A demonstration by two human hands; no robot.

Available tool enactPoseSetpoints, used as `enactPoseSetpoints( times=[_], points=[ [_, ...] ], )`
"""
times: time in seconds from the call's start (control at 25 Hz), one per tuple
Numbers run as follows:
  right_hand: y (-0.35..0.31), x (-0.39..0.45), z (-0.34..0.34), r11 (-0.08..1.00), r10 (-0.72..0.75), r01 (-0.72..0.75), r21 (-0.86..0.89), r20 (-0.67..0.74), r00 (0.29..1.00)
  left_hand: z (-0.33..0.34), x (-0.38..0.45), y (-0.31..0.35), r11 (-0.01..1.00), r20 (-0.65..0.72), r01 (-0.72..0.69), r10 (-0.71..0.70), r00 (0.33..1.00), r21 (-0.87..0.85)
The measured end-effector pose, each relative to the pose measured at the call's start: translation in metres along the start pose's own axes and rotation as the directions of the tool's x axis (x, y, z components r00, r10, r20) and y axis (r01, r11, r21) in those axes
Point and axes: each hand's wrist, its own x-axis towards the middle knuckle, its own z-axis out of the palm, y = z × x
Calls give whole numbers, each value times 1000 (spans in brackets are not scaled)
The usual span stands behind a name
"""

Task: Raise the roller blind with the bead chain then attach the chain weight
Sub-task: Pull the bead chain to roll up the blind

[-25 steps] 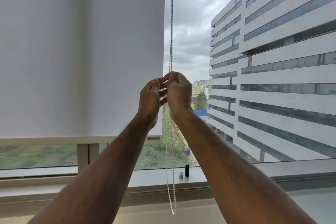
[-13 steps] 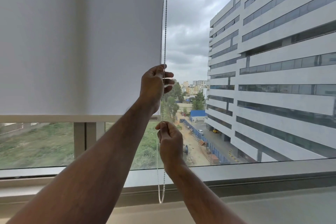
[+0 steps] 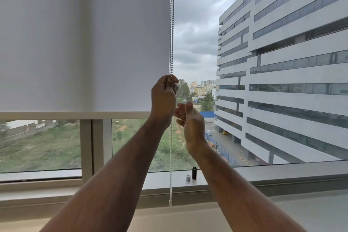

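A white roller blind point(image 3: 84, 43) covers the upper left of the window, its bottom bar point(image 3: 75, 115) a little above mid-height. The bead chain point(image 3: 171, 24) hangs along the blind's right edge and loops low near the sill. My left hand point(image 3: 164, 98) is closed around the chain at the height of the blind's lower part. My right hand point(image 3: 190, 120) is just right of and below it, fingers apart, off the chain. On the sill stand a black cylinder point(image 3: 194, 173) and a small grey cylinder point(image 3: 188, 178), the chain weight parts.
The window frame's vertical post point(image 3: 92, 147) stands left of my arms. The grey sill point(image 3: 282, 171) runs across the view below the glass. A large office building fills the view outside on the right.
My right hand pulled the chain down, then let go and rose back beside the left hand. The blind's bottom bar went up. My left hand kept hold of the chain.
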Motion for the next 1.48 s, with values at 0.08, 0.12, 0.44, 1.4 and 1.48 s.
enactPoseSetpoints(
  times=[0.08,0.12,0.44,1.4,1.48],
  points=[
    [-23,16,8,998,-37,36,54,24,999,-3,-10,-9,1000,-5,9,-9,1000,12],
    [-34,23,13,996,-53,51,78,35,998,-4,-15,-14,1000,-5,12,-12,1000,19],
    [-94,49,48,994,-96,88,65,127,987,-9,-54,-43,993,17,113,-113,993,-13],
    [6,-22,16,979,-154,159,-125,42,987,-6,25,20,979,14,174,-174,985,-105],
    [14,-30,13,986,-133,139,-95,61,989,0,31,27,976,38,176,-173,984,-131]
  ],
)
